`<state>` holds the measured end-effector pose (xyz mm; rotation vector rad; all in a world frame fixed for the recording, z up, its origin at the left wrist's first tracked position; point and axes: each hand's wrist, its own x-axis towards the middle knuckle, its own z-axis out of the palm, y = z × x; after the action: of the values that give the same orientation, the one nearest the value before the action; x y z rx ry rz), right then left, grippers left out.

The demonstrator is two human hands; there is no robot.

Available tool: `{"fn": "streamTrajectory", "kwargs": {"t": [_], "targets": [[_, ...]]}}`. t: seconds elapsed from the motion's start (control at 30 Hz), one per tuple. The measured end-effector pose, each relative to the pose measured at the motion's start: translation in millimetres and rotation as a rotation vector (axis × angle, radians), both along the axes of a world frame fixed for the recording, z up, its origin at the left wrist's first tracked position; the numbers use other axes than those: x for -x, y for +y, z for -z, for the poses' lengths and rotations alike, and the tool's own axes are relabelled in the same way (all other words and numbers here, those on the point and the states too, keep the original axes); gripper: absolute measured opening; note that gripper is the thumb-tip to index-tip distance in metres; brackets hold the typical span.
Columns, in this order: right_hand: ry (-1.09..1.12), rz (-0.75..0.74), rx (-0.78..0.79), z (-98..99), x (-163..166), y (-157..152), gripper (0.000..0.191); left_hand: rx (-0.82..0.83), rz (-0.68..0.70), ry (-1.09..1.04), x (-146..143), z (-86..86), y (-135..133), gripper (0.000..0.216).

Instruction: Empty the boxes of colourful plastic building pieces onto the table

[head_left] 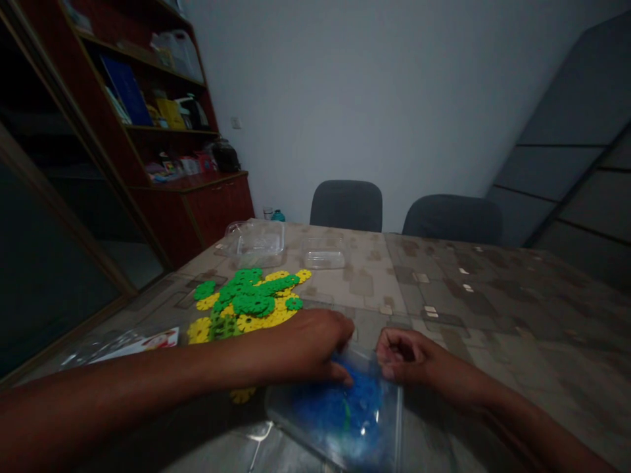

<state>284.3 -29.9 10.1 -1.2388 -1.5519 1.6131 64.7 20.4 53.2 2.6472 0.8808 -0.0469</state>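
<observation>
A clear plastic bag [345, 414] full of blue snowflake-shaped pieces lies on the table in front of me. My left hand [310, 345] rests on its top left edge, thumb and fingers closed on the plastic. My right hand [407, 358] pinches the bag's top right corner with curled fingers. A heap of green and yellow plastic pieces [249, 302] lies just beyond my left hand.
Two clear plastic containers [256, 243] [324, 253] stand farther back on the patterned table [468, 295]. A flat packet with a red print [133, 341] lies at the left. Two grey chairs [346, 205] [451, 218] face me; a red shelf unit [162, 131] stands at left.
</observation>
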Motion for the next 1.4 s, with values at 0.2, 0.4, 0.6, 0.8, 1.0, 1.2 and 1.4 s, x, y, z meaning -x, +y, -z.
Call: {"fn": "streamTrajectory", "kwargs": {"t": [0.2, 0.4, 0.6, 0.8, 1.0, 1.2, 1.4], "targets": [[0.347, 0.209, 0.300, 26.1, -3.2, -20.4, 0.047, 0.056, -0.117, -0.058, 3.9, 11.2, 3.6, 0.036], [0.471, 0.247, 0.444, 36.5, 0.2, -36.4, 0.033, 0.104, -0.105, -0.010, 3.4, 11.0, -0.5, 0.036], [0.457, 0.353, 0.405, 37.6, 4.0, -39.7, 0.036, 0.144, -0.034, 0.047, 6.3, -3.0, -2.3, 0.029], [0.453, 0.347, 0.385, 31.0, 7.5, -41.3, 0.041, 0.295, 0.062, -0.025, 11.6, -10.9, 8.0, 0.009], [0.380, 0.358, 0.323, 26.5, 0.6, -39.6, 0.043, 0.115, 0.092, -0.038, 12.5, -1.9, 12.5, 0.016], [0.399, 0.295, 0.211, 32.0, -7.5, -38.0, 0.040, -0.021, 0.065, -0.139, 25.0, 14.0, 5.4, 0.014], [0.392, 0.406, 0.202, 35.4, -4.1, -31.8, 0.039, 0.019, -0.004, -0.103, 28.6, 15.1, 6.5, 0.042]]}}
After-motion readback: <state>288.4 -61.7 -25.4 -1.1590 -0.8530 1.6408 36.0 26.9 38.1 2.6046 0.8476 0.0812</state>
